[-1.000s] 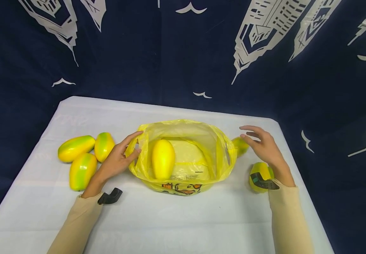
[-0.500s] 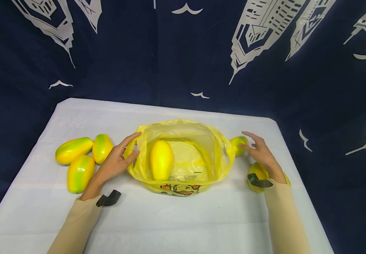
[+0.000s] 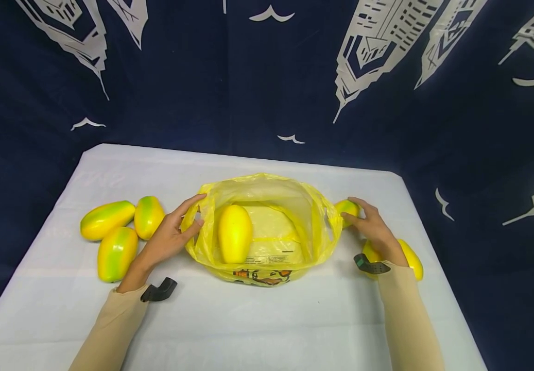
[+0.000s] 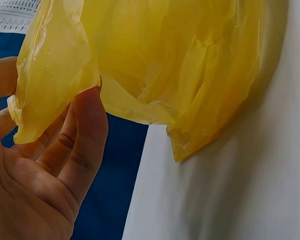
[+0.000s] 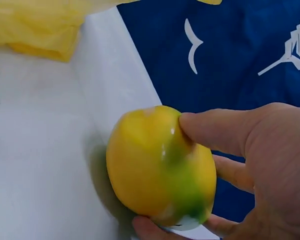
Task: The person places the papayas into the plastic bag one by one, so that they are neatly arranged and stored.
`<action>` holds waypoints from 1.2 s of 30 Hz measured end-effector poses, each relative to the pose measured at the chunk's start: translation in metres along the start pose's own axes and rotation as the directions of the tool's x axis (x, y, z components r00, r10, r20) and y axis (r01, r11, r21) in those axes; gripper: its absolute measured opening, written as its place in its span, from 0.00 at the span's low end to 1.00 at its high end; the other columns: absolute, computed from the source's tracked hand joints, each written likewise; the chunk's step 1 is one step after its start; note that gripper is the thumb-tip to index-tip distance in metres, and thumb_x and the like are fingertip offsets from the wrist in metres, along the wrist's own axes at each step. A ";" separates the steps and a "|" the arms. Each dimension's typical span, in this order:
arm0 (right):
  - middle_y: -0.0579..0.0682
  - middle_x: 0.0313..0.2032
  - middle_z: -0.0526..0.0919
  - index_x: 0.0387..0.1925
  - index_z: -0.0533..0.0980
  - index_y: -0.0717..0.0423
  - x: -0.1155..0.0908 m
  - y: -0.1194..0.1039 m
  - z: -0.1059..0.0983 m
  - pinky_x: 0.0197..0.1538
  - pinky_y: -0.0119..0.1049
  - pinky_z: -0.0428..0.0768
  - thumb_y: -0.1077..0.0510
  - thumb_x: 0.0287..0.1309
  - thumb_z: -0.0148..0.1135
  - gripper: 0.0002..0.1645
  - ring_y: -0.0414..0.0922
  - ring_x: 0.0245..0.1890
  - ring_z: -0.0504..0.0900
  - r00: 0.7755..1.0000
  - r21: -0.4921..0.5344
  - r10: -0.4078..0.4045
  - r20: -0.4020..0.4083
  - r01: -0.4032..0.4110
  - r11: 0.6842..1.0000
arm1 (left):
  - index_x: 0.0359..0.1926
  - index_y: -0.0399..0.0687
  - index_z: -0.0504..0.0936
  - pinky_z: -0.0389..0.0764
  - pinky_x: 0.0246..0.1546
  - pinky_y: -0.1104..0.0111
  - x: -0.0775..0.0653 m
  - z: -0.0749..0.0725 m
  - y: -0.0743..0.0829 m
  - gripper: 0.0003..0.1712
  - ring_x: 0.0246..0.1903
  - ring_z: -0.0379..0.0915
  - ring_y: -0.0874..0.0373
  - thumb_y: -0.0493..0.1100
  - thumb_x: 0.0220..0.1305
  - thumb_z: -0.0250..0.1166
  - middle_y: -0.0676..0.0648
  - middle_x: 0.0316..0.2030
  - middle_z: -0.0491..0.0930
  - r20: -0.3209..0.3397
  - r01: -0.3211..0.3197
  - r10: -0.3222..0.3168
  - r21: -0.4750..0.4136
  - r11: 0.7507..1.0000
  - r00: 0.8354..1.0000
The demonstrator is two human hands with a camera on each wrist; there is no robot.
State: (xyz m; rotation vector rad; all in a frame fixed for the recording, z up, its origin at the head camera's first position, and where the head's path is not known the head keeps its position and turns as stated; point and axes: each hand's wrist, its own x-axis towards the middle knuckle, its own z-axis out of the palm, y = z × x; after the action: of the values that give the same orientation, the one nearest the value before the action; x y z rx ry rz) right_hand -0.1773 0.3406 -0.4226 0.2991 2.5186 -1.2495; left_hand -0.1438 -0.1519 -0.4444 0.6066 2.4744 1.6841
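At three o'clock of a yellow plastic bag, a person's right hand grips a green-streaked fruit, fingers curled around it. At nine o'clock, the left hand pinches the bag, which masks some fingertips. Toward four o'clock, yellow fruit shows partly, cut by the right forearm.

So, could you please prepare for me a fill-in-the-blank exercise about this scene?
The bag is coloured ____.
The grip curled round a fruit is the person's ____ one.
The number of fruits visible inside the bag is ____.
Left of the bag, the loose fruits number ____.

Missing words: yellow; right; one; three.
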 end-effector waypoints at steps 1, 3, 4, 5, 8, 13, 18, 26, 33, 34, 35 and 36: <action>0.62 0.78 0.46 0.79 0.50 0.48 0.000 0.000 0.000 0.74 0.62 0.56 0.53 0.70 0.59 0.43 0.62 0.71 0.56 1.000 0.032 0.000 0.004 0.000 0.999 | 0.76 0.65 0.59 0.65 0.69 0.47 0.000 0.000 0.000 0.34 0.74 0.55 0.47 0.41 0.74 0.58 0.46 0.77 0.56 0.001 0.002 -0.002 0.000 1.000 1.000; 0.63 0.77 0.48 0.79 0.50 0.49 0.000 0.001 0.002 0.70 0.56 0.68 0.57 0.70 0.59 0.44 0.60 0.66 0.65 1.000 0.097 0.004 0.012 -0.005 0.995 | 0.76 0.66 0.59 0.67 0.68 0.48 0.000 0.000 0.000 0.34 0.73 0.56 0.48 0.42 0.75 0.58 0.47 0.77 0.55 0.004 0.007 -0.007 0.001 1.000 1.000; 0.63 0.76 0.49 0.79 0.49 0.49 0.000 0.001 0.002 0.66 0.53 0.73 0.59 0.69 0.59 0.44 0.58 0.63 0.68 1.000 0.129 0.005 0.016 -0.007 0.992 | 0.76 0.66 0.59 0.68 0.68 0.49 0.000 0.000 0.000 0.34 0.73 0.57 0.48 0.42 0.75 0.58 0.47 0.77 0.55 0.005 0.009 -0.009 0.004 1.000 1.000; 0.63 0.75 0.50 0.79 0.49 0.50 0.000 0.002 0.003 0.62 0.50 0.77 0.61 0.69 0.59 0.45 0.57 0.60 0.71 1.000 0.162 0.008 0.019 -0.011 0.987 | 0.76 0.67 0.59 0.69 0.67 0.49 0.000 0.000 0.000 0.34 0.72 0.58 0.49 0.42 0.75 0.58 0.47 0.77 0.56 0.004 0.010 -0.010 0.006 1.000 1.000; 0.63 0.76 0.49 0.79 0.49 0.50 0.000 0.003 0.004 0.59 0.47 0.80 0.63 0.68 0.59 0.45 0.54 0.58 0.72 1.000 0.201 0.007 0.006 -0.008 0.980 | 0.76 0.67 0.59 0.70 0.65 0.50 0.000 0.001 0.000 0.34 0.71 0.60 0.50 0.42 0.75 0.58 0.47 0.77 0.56 0.003 0.011 -0.011 0.009 1.000 1.000; 0.61 0.77 0.46 0.79 0.51 0.51 -0.003 0.006 0.005 0.59 0.46 0.80 0.64 0.67 0.60 0.45 0.55 0.59 0.71 1.000 0.216 0.002 -0.023 0.003 0.976 | 0.76 0.66 0.59 0.70 0.66 0.50 -0.001 0.000 0.001 0.34 0.72 0.59 0.49 0.42 0.75 0.58 0.47 0.77 0.56 0.001 0.007 -0.007 0.011 1.000 1.000; 0.60 0.76 0.48 0.79 0.51 0.51 -0.006 0.009 0.000 0.59 0.46 0.80 0.64 0.65 0.61 0.46 0.54 0.58 0.71 0.998 0.225 -0.012 -0.061 0.026 0.974 | 0.76 0.65 0.59 0.69 0.67 0.48 -0.001 0.000 0.001 0.34 0.73 0.58 0.48 0.42 0.74 0.58 0.46 0.77 0.56 -0.002 0.006 -0.006 0.014 1.000 1.000; 0.57 0.79 0.42 0.79 0.52 0.51 -0.012 0.003 -0.006 0.60 0.47 0.80 0.62 0.65 0.63 0.46 0.58 0.66 0.64 0.992 0.191 -0.010 -0.126 0.034 0.981 | 0.76 0.64 0.60 0.67 0.68 0.48 -0.001 0.000 0.002 0.34 0.73 0.58 0.48 0.41 0.74 0.58 0.46 0.77 0.57 -0.008 -0.004 0.004 0.016 1.000 1.000; 0.56 0.80 0.38 0.79 0.52 0.48 -0.026 -0.008 -0.017 0.51 0.35 0.84 0.61 0.65 0.64 0.47 0.66 0.68 0.65 0.979 0.148 -0.083 -0.186 0.111 0.983 | 0.76 0.65 0.60 0.66 0.68 0.47 -0.001 0.000 0.001 0.34 0.72 0.58 0.48 0.41 0.74 0.59 0.46 0.76 0.58 -0.011 -0.008 0.008 0.022 1.000 1.000; 0.55 0.80 0.37 0.79 0.53 0.47 -0.028 -0.011 -0.019 0.49 0.33 0.84 0.61 0.65 0.64 0.47 0.66 0.69 0.64 0.976 0.144 -0.094 -0.197 0.123 0.982 | 0.76 0.65 0.60 0.66 0.69 0.47 -0.001 0.000 0.001 0.34 0.72 0.58 0.48 0.41 0.74 0.59 0.46 0.76 0.58 -0.010 -0.007 0.008 0.022 1.000 1.000; 0.54 0.80 0.37 0.79 0.53 0.46 -0.031 -0.014 -0.021 0.49 0.31 0.84 0.61 0.65 0.64 0.47 0.66 0.70 0.63 0.973 0.139 -0.096 -0.210 0.127 0.982 | 0.76 0.65 0.60 0.66 0.69 0.47 -0.001 0.000 0.001 0.34 0.73 0.57 0.48 0.41 0.74 0.59 0.46 0.76 0.58 -0.010 -0.008 0.008 0.023 1.000 1.000; 0.53 0.80 0.36 0.78 0.54 0.44 -0.034 -0.017 -0.022 0.49 0.30 0.84 0.60 0.65 0.64 0.46 0.66 0.71 0.62 0.970 0.127 -0.092 -0.223 0.122 0.984 | 0.76 0.65 0.60 0.66 0.69 0.46 0.000 0.000 0.001 0.34 0.73 0.57 0.48 0.41 0.74 0.59 0.46 0.76 0.57 -0.009 -0.007 0.008 0.023 1.000 1.000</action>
State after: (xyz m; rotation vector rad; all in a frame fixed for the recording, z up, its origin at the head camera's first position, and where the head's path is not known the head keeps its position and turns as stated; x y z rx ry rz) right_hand -0.1554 0.3465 -0.3854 0.3531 2.6642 -1.5151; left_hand -0.1433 -0.1518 -0.4437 0.6125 2.5041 1.6674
